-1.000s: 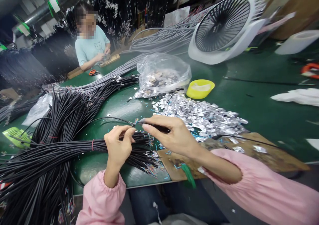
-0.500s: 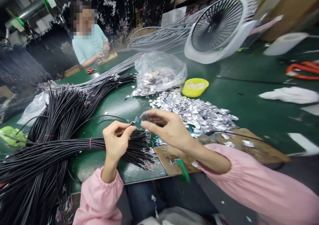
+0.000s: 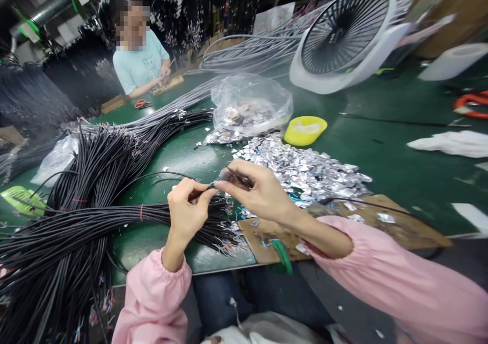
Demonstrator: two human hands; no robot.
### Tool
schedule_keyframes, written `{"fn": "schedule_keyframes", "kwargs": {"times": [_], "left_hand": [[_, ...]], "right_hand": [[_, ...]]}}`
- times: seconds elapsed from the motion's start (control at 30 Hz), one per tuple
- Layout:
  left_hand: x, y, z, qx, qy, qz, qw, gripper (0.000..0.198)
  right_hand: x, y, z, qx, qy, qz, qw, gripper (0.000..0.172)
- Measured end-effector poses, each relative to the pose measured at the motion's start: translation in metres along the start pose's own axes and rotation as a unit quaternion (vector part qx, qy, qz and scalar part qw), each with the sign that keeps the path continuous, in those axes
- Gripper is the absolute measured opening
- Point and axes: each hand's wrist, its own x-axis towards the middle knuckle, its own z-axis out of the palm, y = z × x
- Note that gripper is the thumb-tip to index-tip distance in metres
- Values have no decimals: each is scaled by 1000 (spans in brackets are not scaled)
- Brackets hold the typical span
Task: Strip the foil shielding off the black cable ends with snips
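Between thumb and forefinger my left hand (image 3: 188,207) pinches the end of a black cable (image 3: 163,174), which trails off to the left. My right hand (image 3: 259,189) meets it fingertip to fingertip at the cable end. Its fingers are closed round something small and dark that I cannot make out. Under and beside my left hand lies a tied bundle of black cables (image 3: 114,216) with coloured wire ends. Beyond my right hand spreads a heap of silvery foil pieces (image 3: 320,174).
A clear bag of foil pieces (image 3: 251,107), a yellow container (image 3: 305,131) and a white fan (image 3: 324,82) stand farther back. A brown board (image 3: 400,222) lies at the front edge. Across the table sits a person (image 3: 143,64) near orange-handled scissors (image 3: 141,103).
My hands have come together, the right one's fingertips now at the cable end in my left. The whole view has shifted slightly.
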Motion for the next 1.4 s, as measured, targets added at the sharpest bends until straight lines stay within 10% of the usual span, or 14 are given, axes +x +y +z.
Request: {"fn": "schedule_keyframes", "kwargs": {"times": [0.2,0.37,0.53,0.67,0.83,1.07,1.4], "left_hand": [[7,-2,-6,-12,-41,38,998,8],[2,-3,2,51,37,30,998,10],[3,-5,3,49,-10,-18,999,22],[4,-5,0,34,-34,-51,998,25],[4,-4,-1,-6,-9,-79,997,24],[4,-5,0,-23,26,-78,996,24],[2,-1,4,-31,33,-66,997,19]], "right_hand": [[3,5,5,218,-115,172,954,50],[9,10,6,76,23,91,993,43],[10,7,9,124,-70,87,986,39],[13,5,3,-42,25,-61,997,21],[22,13,-17,-77,216,-32,973,12],[14,4,-5,-47,32,-27,998,22],[7,7,-3,26,71,33,997,30]]}}
